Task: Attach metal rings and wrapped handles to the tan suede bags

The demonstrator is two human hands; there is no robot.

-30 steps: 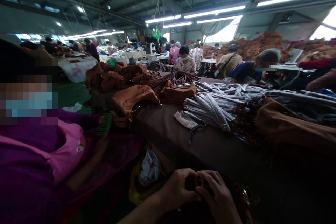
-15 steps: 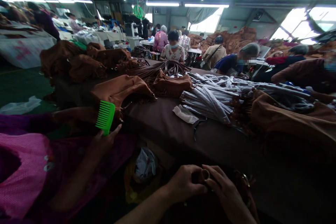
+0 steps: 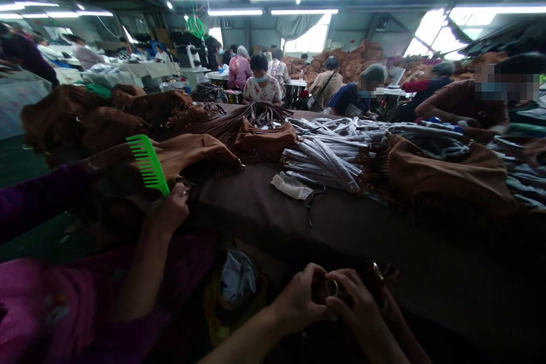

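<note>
Low in the head view, my left hand [image 3: 302, 294] and my right hand [image 3: 355, 302] meet with fingertips pinched together. Between them is a small gold-coloured metal ring [image 3: 334, 288], with fingers of both hands closed around it. What the ring is attached to is lost in the dark below. Just right of my right hand, a shiny metal fitting [image 3: 375, 271] shows on a dark brown piece. Shadow hides its shape.
At my left a co-worker's hand [image 3: 168, 213] grips a green comb [image 3: 149, 164] beside a brown fringed bag [image 3: 191, 153]. Wrapped straps [image 3: 326, 162], another brown bag [image 3: 447, 173] and a white packet [image 3: 292, 186] lie on the dark table [image 3: 247, 199]. Several people sit beyond.
The view has turned to the right, so the scene sits further left. The co-worker's comb has lifted and tilted the other way. My hands still hold the ring, its face turned slightly.
</note>
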